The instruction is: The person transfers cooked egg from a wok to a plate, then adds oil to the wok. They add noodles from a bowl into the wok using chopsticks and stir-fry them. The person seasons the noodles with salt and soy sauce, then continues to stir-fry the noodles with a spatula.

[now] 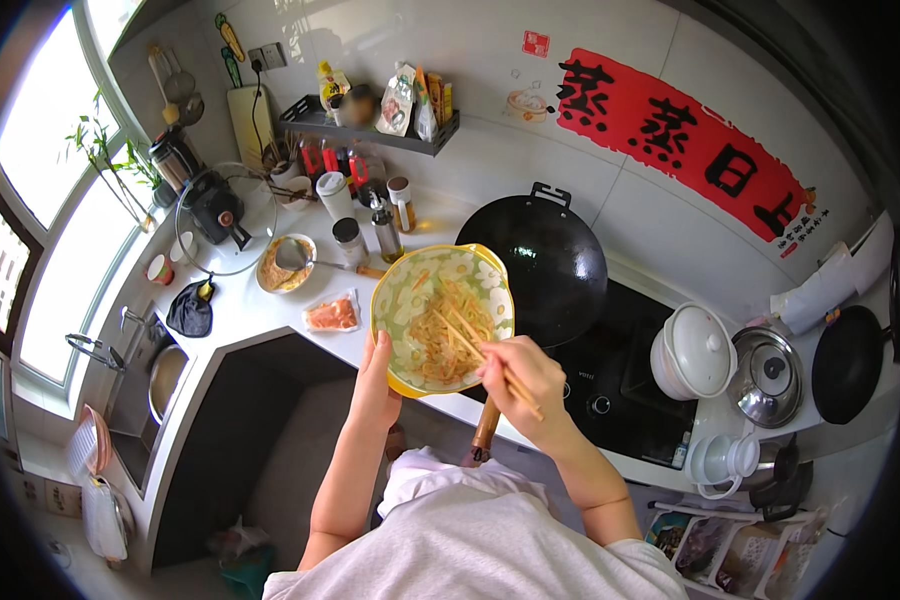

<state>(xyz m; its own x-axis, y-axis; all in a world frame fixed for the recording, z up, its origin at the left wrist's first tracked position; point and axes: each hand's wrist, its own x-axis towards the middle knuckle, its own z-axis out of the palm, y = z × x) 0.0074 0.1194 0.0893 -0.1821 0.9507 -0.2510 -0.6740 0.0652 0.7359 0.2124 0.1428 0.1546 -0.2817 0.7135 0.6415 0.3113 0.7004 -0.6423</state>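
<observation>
My left hand [379, 379] grips the left side of a yellow-rimmed bowl [392, 330] with a green floral inside. In my right hand [523, 379] is a pair of wooden chopsticks [461, 332], their tips in the shredded food mixture [450, 337] in the bowl. The bowl is tilted towards me, over the counter's front edge. Behind it to the right, a black wok [532, 255] sits on the stove, its wooden handle [486, 427] pointing towards me.
Left of the bowl are a ladle [292, 255] on a plate of food [270, 277], a packaged pinkish food [332, 313], a glass oil bottle [385, 229] and a spice jar [349, 238]. A white lidded pot [694, 351] stands at the right.
</observation>
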